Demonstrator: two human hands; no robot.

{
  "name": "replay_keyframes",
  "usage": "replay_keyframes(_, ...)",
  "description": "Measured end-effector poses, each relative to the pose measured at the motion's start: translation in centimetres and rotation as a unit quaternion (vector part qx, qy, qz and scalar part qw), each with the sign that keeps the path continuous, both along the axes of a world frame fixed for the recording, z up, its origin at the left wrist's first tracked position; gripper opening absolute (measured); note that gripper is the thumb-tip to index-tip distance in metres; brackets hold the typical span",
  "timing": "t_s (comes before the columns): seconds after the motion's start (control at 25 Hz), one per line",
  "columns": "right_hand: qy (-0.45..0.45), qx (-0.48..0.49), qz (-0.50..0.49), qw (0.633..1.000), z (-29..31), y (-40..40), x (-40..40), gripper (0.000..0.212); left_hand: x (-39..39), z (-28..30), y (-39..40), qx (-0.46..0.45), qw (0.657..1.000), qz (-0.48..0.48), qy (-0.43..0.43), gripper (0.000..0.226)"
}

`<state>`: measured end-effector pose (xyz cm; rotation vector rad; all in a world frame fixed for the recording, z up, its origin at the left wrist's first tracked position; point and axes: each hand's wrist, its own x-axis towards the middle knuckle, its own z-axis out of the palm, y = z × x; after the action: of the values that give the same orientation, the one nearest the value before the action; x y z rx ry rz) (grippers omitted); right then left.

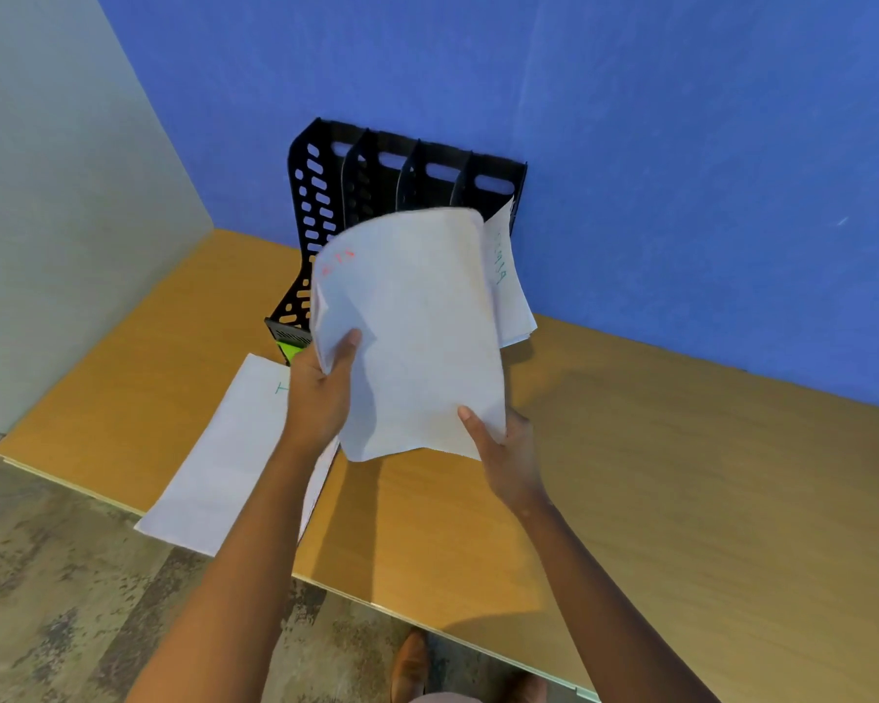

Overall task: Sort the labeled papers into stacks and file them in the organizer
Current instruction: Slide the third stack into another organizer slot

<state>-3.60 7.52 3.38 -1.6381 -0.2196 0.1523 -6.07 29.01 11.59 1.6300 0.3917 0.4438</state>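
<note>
Both hands, left hand point(321, 393) and right hand point(503, 449), grip curled papers point(417, 337).

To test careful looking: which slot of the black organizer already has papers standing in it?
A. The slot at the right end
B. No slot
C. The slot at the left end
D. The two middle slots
A: papers with green writing stand in the rightmost slot of the black organizer, while both hands hold the red-labeled stack in front of the other slots.

A wooden desk point(681, 474) meets a blue wall point(681, 144); brown shoe point(409, 667) on mottled floor point(47, 601).
</note>
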Motion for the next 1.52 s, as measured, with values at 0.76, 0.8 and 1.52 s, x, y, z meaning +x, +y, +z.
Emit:
replay_keyframes(0.76,-0.159,-0.459,0.129,0.864,-2.3,3.7,1.5,0.077,7.3,6.2,7.3,0.151,0.961,0.213,-0.092,0.023)
replay_keyframes(0.8,-0.16,-0.463,0.127,0.863,-2.4,3.7,1.5,0.077,8.0,6.0,7.0,0.168,0.961,0.203,-0.079,0.028)
replay_keyframes(1.52,-0.171,-0.454,0.107,0.868,-3.3,3.5,1.7,0.08,14.2,-7.2,4.2,0.118,0.987,0.09,0.056,0.033)
